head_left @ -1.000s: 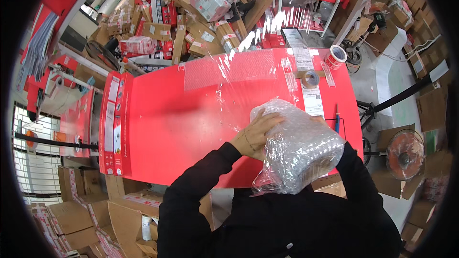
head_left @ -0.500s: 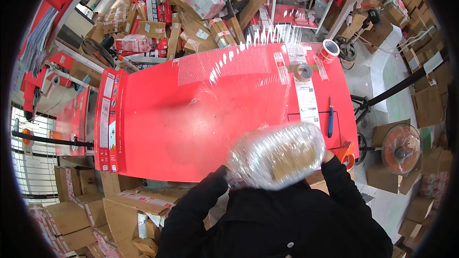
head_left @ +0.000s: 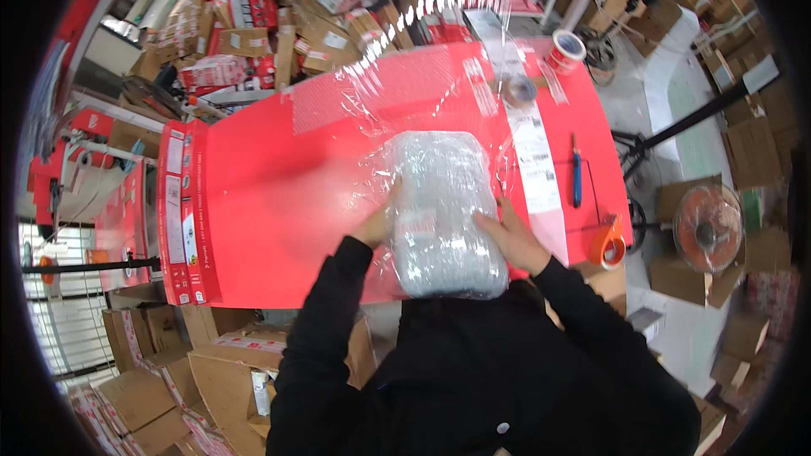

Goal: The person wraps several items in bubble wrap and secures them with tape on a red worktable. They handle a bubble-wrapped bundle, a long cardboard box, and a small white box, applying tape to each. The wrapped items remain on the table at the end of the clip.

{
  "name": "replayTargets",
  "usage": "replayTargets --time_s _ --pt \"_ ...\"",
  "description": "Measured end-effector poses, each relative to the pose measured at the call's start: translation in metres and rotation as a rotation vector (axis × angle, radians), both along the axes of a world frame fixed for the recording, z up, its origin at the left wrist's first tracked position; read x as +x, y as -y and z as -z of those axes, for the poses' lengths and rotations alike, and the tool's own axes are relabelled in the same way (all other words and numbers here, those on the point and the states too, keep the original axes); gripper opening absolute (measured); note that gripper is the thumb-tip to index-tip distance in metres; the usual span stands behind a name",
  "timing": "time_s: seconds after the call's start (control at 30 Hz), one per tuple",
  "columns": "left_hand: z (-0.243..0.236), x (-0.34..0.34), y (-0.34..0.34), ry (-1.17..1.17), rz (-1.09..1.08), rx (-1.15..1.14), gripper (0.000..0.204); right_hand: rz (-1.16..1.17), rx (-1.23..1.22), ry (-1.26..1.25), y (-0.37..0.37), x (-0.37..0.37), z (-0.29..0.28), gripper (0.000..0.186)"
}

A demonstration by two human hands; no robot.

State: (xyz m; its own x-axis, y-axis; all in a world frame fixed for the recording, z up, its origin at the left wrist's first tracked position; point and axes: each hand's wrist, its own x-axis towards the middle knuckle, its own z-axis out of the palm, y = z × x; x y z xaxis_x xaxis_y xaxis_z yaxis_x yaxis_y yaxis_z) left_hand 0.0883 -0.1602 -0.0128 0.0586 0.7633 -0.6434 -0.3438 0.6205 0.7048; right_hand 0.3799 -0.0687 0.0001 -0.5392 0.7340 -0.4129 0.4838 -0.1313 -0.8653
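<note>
A box-shaped package (head_left: 443, 203) wrapped in shiny clear film stands over the near middle of the red table, its long side pointing away from me. My left hand (head_left: 378, 224) grips its left side, the fingers partly hidden behind film. Along the right edge lies my right hand (head_left: 514, 239), thumb on the top face and fingers against the side. From the package's far end a sheet of clear stretch film (head_left: 397, 101) runs away over the table, with bright reflections along it.
On the red table (head_left: 270, 219) are a blue-handled cutter (head_left: 576, 177), a tape roll (head_left: 519, 90), a red-and-white tape roll (head_left: 566, 51), a white label strip (head_left: 530, 156) and an orange tape dispenser (head_left: 606, 242). Cartons (head_left: 135, 388) crowd below left; a fan (head_left: 708, 228) stands right.
The package has turned from lying crosswise against my body to pointing lengthwise and moved forward onto the table. Both hands moved forward with it, and the view shifted slightly.
</note>
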Motion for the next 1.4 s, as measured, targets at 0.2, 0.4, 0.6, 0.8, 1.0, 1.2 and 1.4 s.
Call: replayTargets --time_s 0.2,0.4,0.6,0.8,1.0,1.2,1.4 --pt "0.03 -0.033 0.006 0.092 0.495 -0.294 0.045 -0.236 -0.561 -0.188 -0.061 0.0 -0.037 0.057" --pt "0.112 -0.068 -0.029 0.463 0.402 -0.263 0.033 0.182 -0.659 -0.541 -0.122 -0.007 0.124 0.049" --pt "0.086 -0.04 -0.052 -0.951 0.016 0.122 0.038 0.182 -0.178 -0.401 -0.109 -0.041 0.087 0.067" --pt "0.057 -0.005 0.01 -0.447 -0.375 0.193 0.057 -0.298 0.205 0.09 -0.054 -0.027 0.013 0.071" --pt "0.026 -0.022 -0.003 -0.894 0.423 0.075 0.07 -0.311 0.007 0.159 -0.061 -0.011 -0.009 0.07" --pt "0.054 -0.044 -0.01 0.095 0.428 -0.283 0.054 -0.679 -0.076 -0.088 -0.114 -0.004 0.069 0.045" --pt "0.136 -0.075 -0.028 0.394 0.071 -0.418 0.044 -0.486 0.069 0.277 -0.118 -0.018 0.122 0.062"
